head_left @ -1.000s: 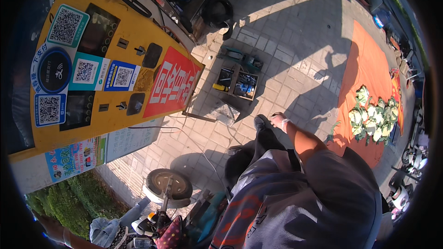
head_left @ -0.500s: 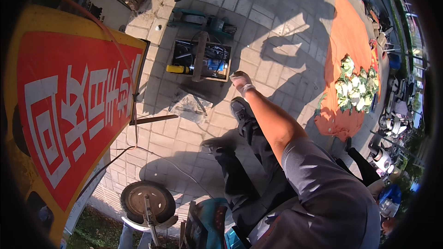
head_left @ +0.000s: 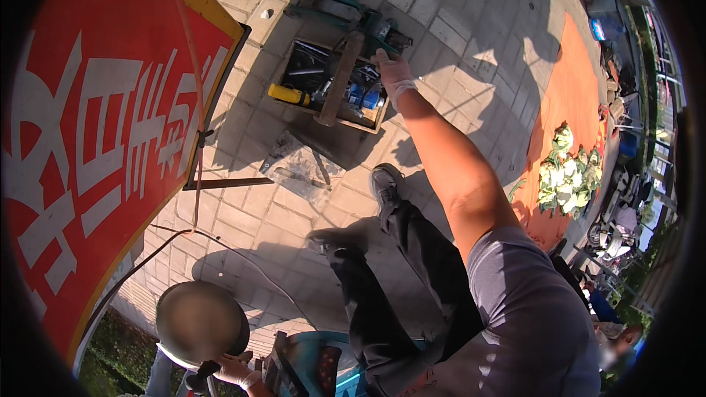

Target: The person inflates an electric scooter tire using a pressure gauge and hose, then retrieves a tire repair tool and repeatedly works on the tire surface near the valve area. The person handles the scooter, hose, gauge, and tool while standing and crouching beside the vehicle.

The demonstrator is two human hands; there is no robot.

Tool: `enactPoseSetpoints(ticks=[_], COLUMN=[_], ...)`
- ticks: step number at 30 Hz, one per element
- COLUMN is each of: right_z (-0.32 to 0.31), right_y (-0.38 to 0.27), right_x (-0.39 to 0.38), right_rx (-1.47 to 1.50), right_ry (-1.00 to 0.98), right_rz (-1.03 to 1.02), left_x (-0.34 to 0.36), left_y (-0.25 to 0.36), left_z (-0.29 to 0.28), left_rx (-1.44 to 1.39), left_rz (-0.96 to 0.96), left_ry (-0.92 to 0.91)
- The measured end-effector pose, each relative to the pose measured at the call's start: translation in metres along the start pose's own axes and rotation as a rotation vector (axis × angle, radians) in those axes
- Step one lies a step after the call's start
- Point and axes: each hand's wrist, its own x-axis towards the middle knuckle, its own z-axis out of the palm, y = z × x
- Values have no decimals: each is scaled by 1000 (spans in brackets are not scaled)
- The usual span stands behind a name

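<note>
My right hand (head_left: 393, 75), in a thin whitish glove, reaches over the right rim of a wooden toolbox (head_left: 376, 126). Its fingers stretch forward and I see nothing held in them. Inside the box lie metal tools, a blue cylinder (head_left: 360, 95) and a yellow-handled tool (head_left: 288, 94); a wooden crossbar (head_left: 340, 81) spans it. A green-bodied machine (head_left: 334, 11) sits just beyond. At the lower left, my gloved left hand (head_left: 237, 371) has its fingers closed at a black piece (head_left: 201, 378) below a blurred wheel (head_left: 202, 321). What they grip is hard to make out.
A red and yellow sign panel (head_left: 103, 117) stands at the left, with a hose (head_left: 193, 81) across it. Clear plastic sheeting (head_left: 298, 169) lies on the paving before the toolbox. Cauliflowers (head_left: 566, 180) rest on an orange cloth (head_left: 562, 95) to the right. Dark-trousered legs (head_left: 382, 287) stretch below.
My right hand has moved up and slightly right along the toolbox. My left hand has come into view beside the wheel, whose face is now blurred. The view has shifted.
</note>
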Motion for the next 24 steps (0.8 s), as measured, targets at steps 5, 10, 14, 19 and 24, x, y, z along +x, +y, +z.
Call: enactPoseSetpoints(ticks=[5,10,14,19,24], right_z=[3,6,19,56,76], right_y=[-82,-117,-152,-211,-268], right_x=[-9,-9,-6,-32,-100], right_rx=[-46,-383,-264,-726,-548], right_ry=[-192,-313,-360,-650,-542], right_rz=[27,19,-32,-184,-183], left_x=[-35,-81,-130,-181,-204], left_y=[-13,-53,-113,-169,-126], left_z=[7,14,32,62,93], left_rx=[412,421,674,913,537], left_rz=[236,-27,-19,-96,-173], left_ry=[-56,-305,-473,-928,-752])
